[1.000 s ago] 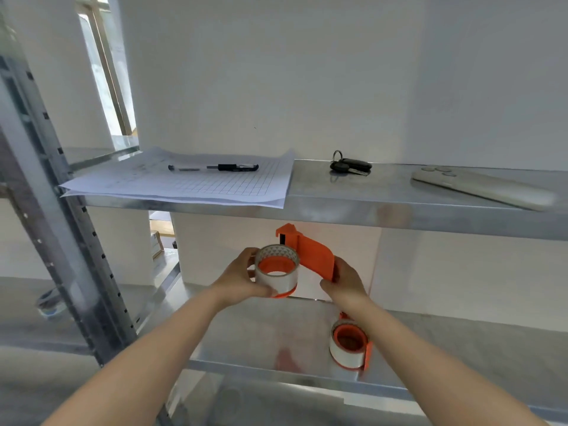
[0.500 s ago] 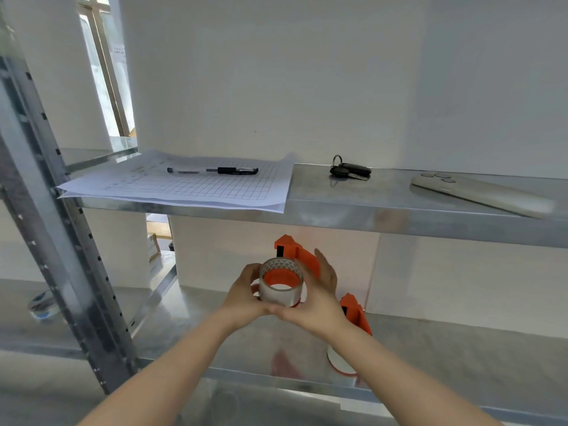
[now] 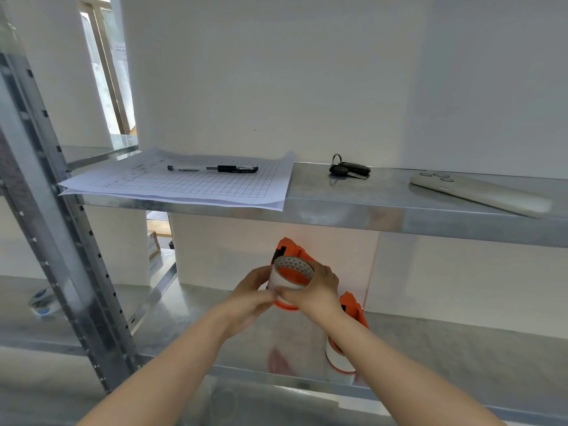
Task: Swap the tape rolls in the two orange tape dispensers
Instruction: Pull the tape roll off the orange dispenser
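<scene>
Both hands hold one orange tape dispenser (image 3: 290,249) in the air under the upper shelf. Its white tape roll (image 3: 287,279) sits at the front, with the orange core showing inside. My left hand (image 3: 250,292) grips the roll from the left side. My right hand (image 3: 318,290) wraps the roll and dispenser from the right and below. The second orange tape dispenser (image 3: 353,312) stands on the lower shelf (image 3: 461,352) behind my right forearm, and its white roll (image 3: 335,358) shows partly under the arm.
The upper shelf (image 3: 353,216) carries gridded paper (image 3: 190,182) with a black pen (image 3: 215,169), a bunch of keys (image 3: 349,170) and a beige remote (image 3: 479,193). A slotted metal upright (image 3: 70,241) stands at the left. Another tape roll (image 3: 43,301) lies far left.
My right hand has moved from the dispenser's handle onto the roll, joining the left hand. The held dispenser has tilted so the roll's opening faces more upward.
</scene>
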`<control>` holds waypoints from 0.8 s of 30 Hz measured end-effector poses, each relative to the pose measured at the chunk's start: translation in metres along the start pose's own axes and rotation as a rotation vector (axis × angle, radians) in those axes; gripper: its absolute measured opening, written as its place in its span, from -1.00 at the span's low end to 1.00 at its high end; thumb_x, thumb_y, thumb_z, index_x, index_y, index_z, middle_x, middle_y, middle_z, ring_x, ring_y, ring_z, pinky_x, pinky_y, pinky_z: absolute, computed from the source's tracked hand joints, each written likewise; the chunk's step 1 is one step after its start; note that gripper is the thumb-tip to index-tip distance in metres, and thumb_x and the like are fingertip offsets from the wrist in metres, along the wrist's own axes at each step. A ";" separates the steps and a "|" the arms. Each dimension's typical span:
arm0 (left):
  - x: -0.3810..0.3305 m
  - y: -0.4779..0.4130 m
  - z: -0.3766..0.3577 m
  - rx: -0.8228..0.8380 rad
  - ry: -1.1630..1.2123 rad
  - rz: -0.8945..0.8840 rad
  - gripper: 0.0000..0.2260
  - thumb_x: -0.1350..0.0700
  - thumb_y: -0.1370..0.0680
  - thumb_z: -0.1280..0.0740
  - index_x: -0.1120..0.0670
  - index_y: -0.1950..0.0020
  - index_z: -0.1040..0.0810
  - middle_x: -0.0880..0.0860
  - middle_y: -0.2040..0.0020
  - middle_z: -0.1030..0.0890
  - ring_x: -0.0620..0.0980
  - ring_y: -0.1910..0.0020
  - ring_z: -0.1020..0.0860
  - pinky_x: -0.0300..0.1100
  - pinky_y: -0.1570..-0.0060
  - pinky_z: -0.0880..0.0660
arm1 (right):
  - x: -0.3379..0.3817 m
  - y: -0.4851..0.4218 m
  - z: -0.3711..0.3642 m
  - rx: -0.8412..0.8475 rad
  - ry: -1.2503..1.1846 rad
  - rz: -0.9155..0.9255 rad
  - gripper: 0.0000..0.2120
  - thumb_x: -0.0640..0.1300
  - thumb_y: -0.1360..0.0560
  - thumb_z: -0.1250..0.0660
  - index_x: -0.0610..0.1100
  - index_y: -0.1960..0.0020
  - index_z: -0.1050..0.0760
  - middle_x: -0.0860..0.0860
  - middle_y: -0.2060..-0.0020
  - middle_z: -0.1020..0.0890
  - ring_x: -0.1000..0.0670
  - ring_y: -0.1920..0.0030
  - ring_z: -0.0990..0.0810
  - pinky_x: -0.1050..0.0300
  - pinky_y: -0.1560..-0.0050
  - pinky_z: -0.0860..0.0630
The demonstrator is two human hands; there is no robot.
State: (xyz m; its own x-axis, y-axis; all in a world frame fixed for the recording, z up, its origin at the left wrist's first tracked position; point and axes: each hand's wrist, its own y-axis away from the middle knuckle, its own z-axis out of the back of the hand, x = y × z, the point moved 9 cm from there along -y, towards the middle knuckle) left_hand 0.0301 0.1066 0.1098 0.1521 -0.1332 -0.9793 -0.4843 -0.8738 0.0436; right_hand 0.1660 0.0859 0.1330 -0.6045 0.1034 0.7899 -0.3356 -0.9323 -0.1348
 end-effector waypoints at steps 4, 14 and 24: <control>0.009 -0.005 0.011 -0.194 0.579 0.163 -0.84 0.39 -0.54 -0.13 0.27 0.13 -0.49 0.20 0.07 -0.59 0.11 0.20 -0.62 -0.15 0.35 -0.64 | -0.016 -0.002 -0.003 0.055 -0.271 -0.105 -0.34 0.10 -0.16 -0.53 -0.09 -0.19 -0.49 -0.02 -0.07 -0.63 -0.01 -0.05 -0.61 0.05 -0.05 -0.61; 0.034 -0.003 -0.001 -0.300 0.532 0.458 -0.78 0.28 -0.60 -0.14 0.30 -0.23 -0.40 0.23 0.15 -0.54 0.08 0.21 -0.53 -0.09 0.40 -0.61 | -0.033 0.007 -0.015 0.039 -0.454 -0.137 -0.50 -0.08 -0.30 -0.52 -0.18 -0.18 -0.47 -0.07 -0.03 -0.63 0.01 0.04 -0.61 0.34 0.21 -0.52; 0.039 0.009 0.057 -0.387 0.544 0.358 -0.85 0.22 -0.62 -0.11 0.25 -0.03 -0.44 0.17 0.14 -0.54 0.02 0.18 -0.52 -0.11 0.14 -0.53 | -0.072 -0.025 0.036 -0.012 -0.436 -0.188 -0.48 0.03 -0.32 -0.48 -0.14 -0.20 -0.47 -0.04 0.01 -0.62 -0.02 0.04 -0.59 0.18 0.22 -0.48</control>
State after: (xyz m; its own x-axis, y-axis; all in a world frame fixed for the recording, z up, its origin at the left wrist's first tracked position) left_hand -0.0167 0.1203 0.0604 0.4947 -0.5644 -0.6608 -0.2625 -0.8219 0.5055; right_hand 0.2443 0.0891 0.1011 -0.1735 0.1120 0.9784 -0.4200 -0.9070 0.0294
